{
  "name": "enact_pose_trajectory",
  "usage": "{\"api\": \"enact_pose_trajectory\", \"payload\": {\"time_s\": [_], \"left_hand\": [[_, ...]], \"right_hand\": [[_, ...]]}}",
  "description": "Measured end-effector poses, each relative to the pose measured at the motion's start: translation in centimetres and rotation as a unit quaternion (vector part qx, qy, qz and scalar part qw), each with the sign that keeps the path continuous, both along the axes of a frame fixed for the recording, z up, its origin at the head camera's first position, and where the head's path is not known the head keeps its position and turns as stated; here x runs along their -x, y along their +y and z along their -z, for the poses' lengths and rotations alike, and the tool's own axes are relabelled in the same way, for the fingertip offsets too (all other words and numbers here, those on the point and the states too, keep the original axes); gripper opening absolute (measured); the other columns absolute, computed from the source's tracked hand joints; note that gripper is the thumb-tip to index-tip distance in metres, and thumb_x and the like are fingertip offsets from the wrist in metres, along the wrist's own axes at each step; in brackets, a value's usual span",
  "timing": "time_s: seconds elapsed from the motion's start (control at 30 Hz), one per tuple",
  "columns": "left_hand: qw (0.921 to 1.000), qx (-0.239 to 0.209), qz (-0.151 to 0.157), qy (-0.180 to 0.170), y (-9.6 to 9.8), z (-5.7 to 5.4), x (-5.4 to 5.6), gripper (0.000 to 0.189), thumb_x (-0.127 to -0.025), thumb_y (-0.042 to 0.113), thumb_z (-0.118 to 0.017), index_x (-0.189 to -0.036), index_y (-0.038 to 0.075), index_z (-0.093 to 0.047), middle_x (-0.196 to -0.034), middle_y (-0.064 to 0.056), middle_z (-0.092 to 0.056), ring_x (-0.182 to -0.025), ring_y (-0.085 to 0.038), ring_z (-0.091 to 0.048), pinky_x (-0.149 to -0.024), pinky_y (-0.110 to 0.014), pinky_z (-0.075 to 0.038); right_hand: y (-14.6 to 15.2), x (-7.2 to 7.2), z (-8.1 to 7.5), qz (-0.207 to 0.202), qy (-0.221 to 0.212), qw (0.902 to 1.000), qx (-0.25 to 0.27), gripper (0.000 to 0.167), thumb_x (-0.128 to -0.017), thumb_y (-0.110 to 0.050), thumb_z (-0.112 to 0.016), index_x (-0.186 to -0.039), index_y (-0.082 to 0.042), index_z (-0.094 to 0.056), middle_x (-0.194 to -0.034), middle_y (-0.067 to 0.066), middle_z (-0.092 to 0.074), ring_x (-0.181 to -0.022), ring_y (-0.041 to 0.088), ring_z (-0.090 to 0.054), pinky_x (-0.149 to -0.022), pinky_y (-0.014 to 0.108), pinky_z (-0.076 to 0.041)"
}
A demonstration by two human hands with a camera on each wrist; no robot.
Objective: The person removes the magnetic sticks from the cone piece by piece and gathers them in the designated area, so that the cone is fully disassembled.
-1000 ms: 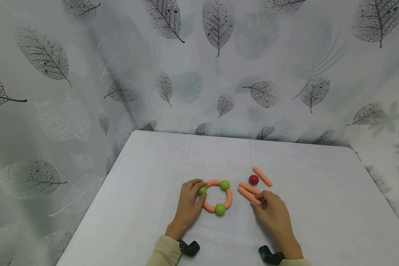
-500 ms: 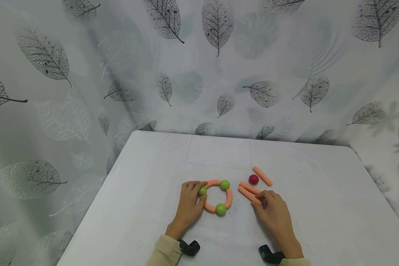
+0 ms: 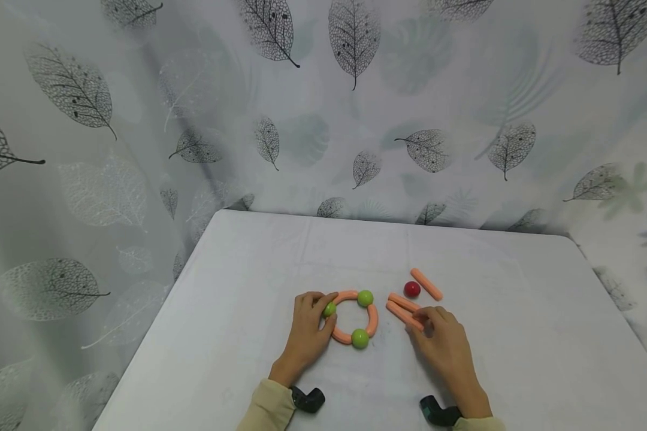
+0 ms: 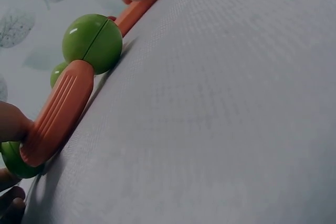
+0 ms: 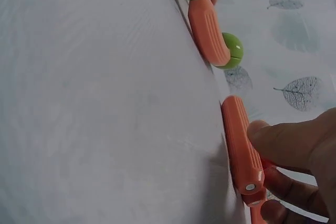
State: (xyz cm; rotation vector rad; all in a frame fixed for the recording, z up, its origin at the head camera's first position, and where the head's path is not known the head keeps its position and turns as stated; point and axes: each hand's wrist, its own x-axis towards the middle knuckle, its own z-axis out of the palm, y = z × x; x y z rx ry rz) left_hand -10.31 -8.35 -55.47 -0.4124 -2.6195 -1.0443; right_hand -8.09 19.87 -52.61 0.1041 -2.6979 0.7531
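A ring of curved orange rods (image 3: 372,320) and green balls (image 3: 360,339) lies flat on the white table. My left hand (image 3: 307,329) grips its left side, fingers and thumb around the left green ball (image 3: 329,309). In the left wrist view, the thumb presses the near curved rod (image 4: 60,111) beside that ball. Right of the ring, two straight orange sticks (image 3: 401,312) lie side by side. My right hand (image 3: 444,341) pinches the nearer stick (image 5: 242,142) at its near end, thumb on one side and fingers on the other. Round silvery insets show at the stick ends.
A red ball (image 3: 412,289) and another straight orange stick (image 3: 426,284) lie just beyond the pair. The white tabletop (image 3: 517,311) ends at a leaf-patterned curtain (image 3: 323,120) behind and on the left. Black devices (image 3: 308,400) are strapped to both wrists.
The ring's near green ball has shifted slightly to the right, and the left hand has moved a touch with it. The right hand keeps its place on the stick.
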Motion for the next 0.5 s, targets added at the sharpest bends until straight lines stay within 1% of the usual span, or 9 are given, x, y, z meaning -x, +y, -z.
{"api": "enact_pose_trajectory", "payload": {"time_s": [0.07, 0.2, 0.3, 0.33, 0.4, 0.5], "left_hand": [[1.0, -0.003, 0.004, 0.0, 0.0, -0.1, 0.0, 0.04, -0.098, 0.015, -0.071, -0.137, 0.019, -0.066, -0.127, -0.009, -0.057, -0.122, -0.027, -0.046, -0.1, -0.048, -0.046], [0.9998, 0.002, 0.021, 0.004, 0.0, -0.3, -0.1, 0.037, -0.097, 0.016, -0.071, -0.134, 0.019, -0.068, -0.13, -0.009, -0.057, -0.121, -0.028, -0.049, -0.098, -0.049, -0.043], [0.9993, 0.009, 0.037, 0.001, -0.1, -0.5, -0.1, 0.038, -0.097, 0.017, -0.071, -0.134, 0.02, -0.067, -0.134, -0.008, -0.057, -0.124, -0.029, -0.049, -0.099, -0.051, -0.041], [0.999, 0.012, 0.043, 0.003, -0.2, -0.6, -0.1, 0.038, -0.096, 0.017, -0.071, -0.133, 0.02, -0.068, -0.136, -0.007, -0.057, -0.126, -0.03, -0.049, -0.1, -0.051, -0.041], [0.9981, 0.019, 0.057, 0.011, -0.3, -0.8, -0.1, 0.038, -0.095, 0.016, -0.072, -0.132, 0.021, -0.069, -0.138, -0.006, -0.059, -0.129, -0.03, -0.048, -0.1, -0.053, -0.041], [0.9952, 0.034, 0.083, 0.038, -0.4, -1.3, -0.2, 0.033, -0.092, 0.015, -0.074, -0.124, 0.021, -0.073, -0.135, -0.004, -0.062, -0.13, -0.028, -0.049, -0.098, -0.052, -0.041]], "right_hand": [[-0.1, 0.1, 0.0, -0.014, 0.017, 0.9996, 0.016, 0.026, -0.079, -0.004, -0.088, -0.101, -0.007, -0.073, -0.092, 0.006, -0.07, -0.083, 0.022, -0.061, -0.074, 0.042, -0.049], [-0.6, 0.0, -0.2, -0.051, 0.043, 0.9962, 0.057, 0.026, -0.082, -0.003, -0.087, -0.102, -0.009, -0.072, -0.093, 0.001, -0.069, -0.081, 0.014, -0.058, -0.072, 0.032, -0.053], [-1.0, -0.1, -0.3, -0.082, 0.065, 0.9904, 0.09, 0.029, -0.081, 0.002, -0.086, -0.103, -0.009, -0.071, -0.093, -0.001, -0.068, -0.079, 0.01, -0.057, -0.071, 0.024, -0.053], [-1.1, -0.1, -0.2, -0.093, 0.07, 0.9881, 0.101, 0.03, -0.081, 0.003, -0.085, -0.104, -0.009, -0.071, -0.093, -0.002, -0.068, -0.079, 0.01, -0.057, -0.071, 0.023, -0.052], [-1.3, -0.2, -0.2, -0.112, 0.068, 0.9841, 0.119, 0.031, -0.081, 0.005, -0.084, -0.105, -0.01, -0.071, -0.095, -0.003, -0.068, -0.079, 0.009, -0.058, -0.071, 0.022, -0.052], [-1.6, -0.4, -0.1, -0.139, 0.043, 0.9775, 0.153, 0.032, -0.084, 0.003, -0.083, -0.109, -0.013, -0.071, -0.099, -0.005, -0.07, -0.082, 0.007, -0.059, -0.073, 0.022, -0.054]]}}
